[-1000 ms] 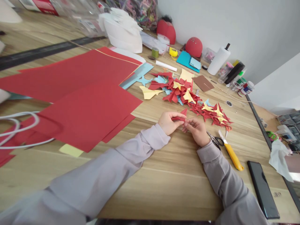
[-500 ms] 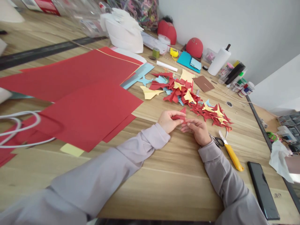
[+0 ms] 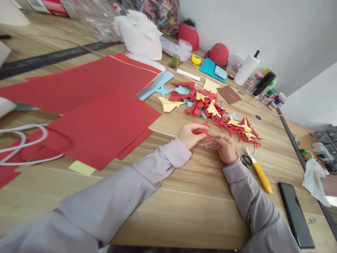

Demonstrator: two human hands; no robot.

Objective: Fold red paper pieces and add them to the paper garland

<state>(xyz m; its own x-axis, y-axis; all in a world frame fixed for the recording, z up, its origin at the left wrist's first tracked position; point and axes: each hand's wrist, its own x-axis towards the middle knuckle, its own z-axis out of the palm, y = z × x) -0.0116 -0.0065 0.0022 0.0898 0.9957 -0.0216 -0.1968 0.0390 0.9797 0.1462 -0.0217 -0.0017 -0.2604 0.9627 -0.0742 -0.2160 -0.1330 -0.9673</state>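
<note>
A small folded red paper (image 3: 201, 132) is pinched between the thumb and fingers of my left hand (image 3: 188, 136), above the table's middle. At the paper's right edge, my right hand (image 3: 224, 147) has its fingertips closed on it, and these partly hide the fold. Just beyond both hands lies a heap of folded red paper pieces (image 3: 193, 109), with pale yellow and blue ones mixed in. A yellow folded piece (image 3: 170, 104) rests at the heap's left end.
Large red sheets (image 3: 105, 126) cover the left side, beside a white cable (image 3: 23, 144). Close to my right wrist are black-handled scissors (image 3: 246, 160) and a yellow-handled knife (image 3: 263, 177). A phone (image 3: 296, 214) lies near the right edge. Jars and bottles line the wall.
The right thumb and fingers have shifted slightly at the paper's edge, with the fingers straighter now. My left hand keeps its hold in the same place.
</note>
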